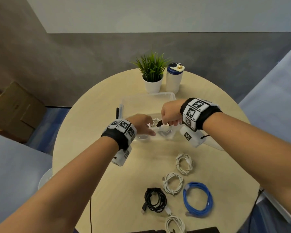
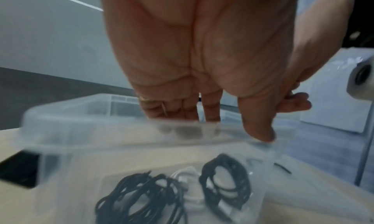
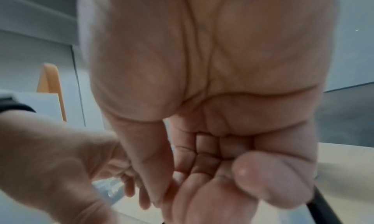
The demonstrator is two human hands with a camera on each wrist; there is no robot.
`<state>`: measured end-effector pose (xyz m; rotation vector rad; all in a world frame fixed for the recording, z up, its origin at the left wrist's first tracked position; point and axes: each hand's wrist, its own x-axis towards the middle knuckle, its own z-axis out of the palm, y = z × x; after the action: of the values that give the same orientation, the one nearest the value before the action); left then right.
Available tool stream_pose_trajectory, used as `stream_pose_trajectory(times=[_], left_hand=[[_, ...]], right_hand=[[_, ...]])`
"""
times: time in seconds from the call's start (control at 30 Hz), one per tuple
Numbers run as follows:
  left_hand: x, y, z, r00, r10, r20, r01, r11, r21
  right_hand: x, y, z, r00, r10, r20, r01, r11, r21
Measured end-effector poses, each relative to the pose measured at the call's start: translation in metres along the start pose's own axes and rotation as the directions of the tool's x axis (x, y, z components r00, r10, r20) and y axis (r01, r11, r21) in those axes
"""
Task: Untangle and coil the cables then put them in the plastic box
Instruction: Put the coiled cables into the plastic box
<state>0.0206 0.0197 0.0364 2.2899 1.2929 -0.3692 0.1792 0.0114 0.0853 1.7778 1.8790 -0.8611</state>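
Left hand [image 1: 141,122] fingers relaxed over plastic box [image 1: 148,100]; right hand [image 1: 170,113] fingers curled, contents unclear

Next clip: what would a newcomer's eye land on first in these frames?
Both hands meet over the clear plastic box mid-table: the left hand rests on its near rim and the right hand is curled above black and white coils already inside. On the near table, the blue cable coil stands out beside white coils and a black coil. Behind the box stand a potted plant and a white bottle.
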Motion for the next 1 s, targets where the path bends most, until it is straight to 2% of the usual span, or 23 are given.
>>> stream_pose_trajectory(times=[0.07,0.13,0.23,0.33,0.47,0.53,0.6,0.67,0.7,0.8,0.9,1.0], left_hand=[[-0.002,0.008,-0.002,0.99,0.062,-0.13,-0.07,0.996,-0.06],[-0.008,0.021,-0.005,0.98,0.092,-0.174,-0.106,0.991,-0.076],[-0.018,0.046,0.0,0.993,0.118,-0.032,-0.12,0.989,-0.082],[-0.018,0.069,0.025,0.984,0.104,0.143,-0.103,0.995,-0.017],[-0.015,0.085,0.08,0.943,-0.017,0.334,-0.076,0.962,0.262],[-0.015,0.082,0.11,0.929,-0.042,0.367,-0.083,0.944,0.319],[-0.016,0.079,0.132,0.941,-0.033,0.336,-0.077,0.948,0.308],[-0.018,0.079,0.14,0.953,-0.011,0.302,-0.081,0.954,0.29],[-0.019,0.08,0.14,0.951,-0.014,0.31,-0.081,0.953,0.291],[-0.02,0.084,0.13,0.936,-0.043,0.349,-0.074,0.946,0.316],[-0.027,0.084,0.107,0.926,-0.039,0.375,-0.081,0.951,0.298],[-0.037,0.071,0.066,0.933,-0.067,0.354,0.023,0.991,0.128]], right_hand=[[-0.015,0.01,0.005,1.0,-0.002,-0.009,0.003,0.999,0.051],[-0.023,0.02,0.014,0.999,0.023,0.039,-0.026,0.998,0.057],[-0.025,0.029,0.038,0.991,0.069,0.117,-0.069,0.998,0.002],[-0.018,0.037,0.066,0.986,0.101,0.134,-0.096,0.995,-0.04],[0.007,0.055,0.112,0.99,0.139,0.035,-0.133,0.982,-0.134],[0.028,0.067,0.134,0.984,0.174,0.033,-0.166,0.972,-0.164],[0.061,0.083,0.163,0.978,0.198,0.061,-0.189,0.973,-0.131],[0.081,0.093,0.183,0.977,0.193,0.091,-0.181,0.976,-0.124],[0.089,0.099,0.191,0.98,0.189,0.063,-0.18,0.976,-0.118],[0.063,0.091,0.18,0.992,0.124,0.03,-0.121,0.988,-0.098],[0.002,0.059,0.144,0.995,0.097,0.029,-0.094,0.993,-0.074],[-0.03,0.047,0.117,0.993,0.054,0.101,-0.046,0.996,-0.075]])
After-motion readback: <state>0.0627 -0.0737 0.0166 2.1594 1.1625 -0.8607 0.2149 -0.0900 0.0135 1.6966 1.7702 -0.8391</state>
